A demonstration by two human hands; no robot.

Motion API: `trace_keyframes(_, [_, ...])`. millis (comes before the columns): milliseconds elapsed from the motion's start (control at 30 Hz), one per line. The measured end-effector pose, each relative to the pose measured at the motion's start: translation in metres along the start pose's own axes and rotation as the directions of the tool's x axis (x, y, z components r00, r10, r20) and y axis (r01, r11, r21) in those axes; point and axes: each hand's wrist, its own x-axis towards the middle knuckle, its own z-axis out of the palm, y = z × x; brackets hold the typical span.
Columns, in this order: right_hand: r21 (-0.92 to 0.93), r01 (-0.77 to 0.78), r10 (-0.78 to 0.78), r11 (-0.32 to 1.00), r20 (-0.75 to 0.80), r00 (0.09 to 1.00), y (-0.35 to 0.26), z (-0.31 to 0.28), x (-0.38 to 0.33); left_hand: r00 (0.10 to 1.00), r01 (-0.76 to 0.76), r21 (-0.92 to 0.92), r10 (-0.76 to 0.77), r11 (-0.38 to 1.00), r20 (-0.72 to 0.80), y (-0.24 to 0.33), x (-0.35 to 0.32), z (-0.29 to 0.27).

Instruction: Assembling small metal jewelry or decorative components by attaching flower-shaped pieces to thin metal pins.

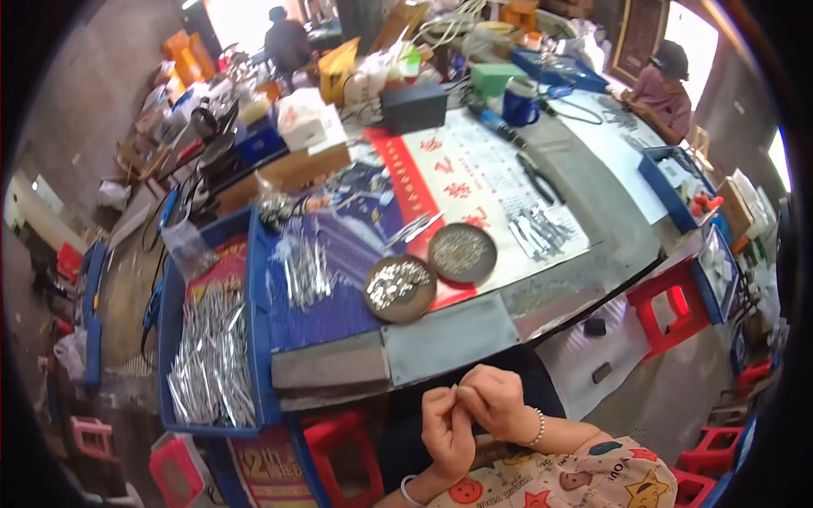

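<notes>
Close to my lap, below the table's front edge, my left hand [448, 430] and my right hand [494, 401] meet with fingers curled and fingertips pinched together. Whatever lies between the fingertips is too small or hidden to make out. On the table ahead stand two round dishes: a brown dish [414, 312] with shiny silvery pieces, and beside it a dish of tiny grey parts [461, 252]. Slim silvery metal strips [305, 269] lie on the purple sheet to the left, and more metal strips [539, 232] lie on the white-and-red sheet to the right.
A blue tray [263, 339] heaped with silvery strips stands at the left. Black-handled pliers [539, 179], a blue mug [519, 108] and a dark box [414, 108] sit farther back. Another person [669, 93] sits at the far right; a red stool [669, 309] stands right of the table.
</notes>
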Motion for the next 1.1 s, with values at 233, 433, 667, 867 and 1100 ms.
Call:
trace_keyframes(233, [0.041, 0.107, -0.101, 0.993, -0.124, 0.987, 0.013, -0.002, -0.002, 0.997, 0.068, -0.138, -0.061, 0.988, 0.052, 0.002, -0.001, 0.007])
trace_keyframes(433, [0.079, 0.136, -0.132, 0.988, -0.057, 0.990, 0.016, -0.013, 0.003, 0.996, -0.016, -0.055, 0.021, 0.998, 0.092, 0.004, 0.007, 0.011])
trace_keyframes(667, [0.165, 0.155, -0.142, 0.974, -0.090, 0.986, 0.019, -0.014, 0.003, 0.989, 0.099, -0.154, -0.079, 0.983, 0.128, 0.010, -0.003, 0.005])
trace_keyframes(867, [0.316, 0.183, -0.131, 0.931, -0.179, 0.975, 0.012, -0.009, -0.009, 0.993, 0.095, -0.223, -0.077, 0.970, 0.086, 0.013, 0.001, 0.006])
trace_keyframes(1100, [0.376, 0.231, -0.148, 0.897, -0.237, 0.960, -0.002, -0.008, -0.002, 0.977, 0.207, -0.317, -0.179, 0.926, 0.114, 0.018, -0.006, -0.003])
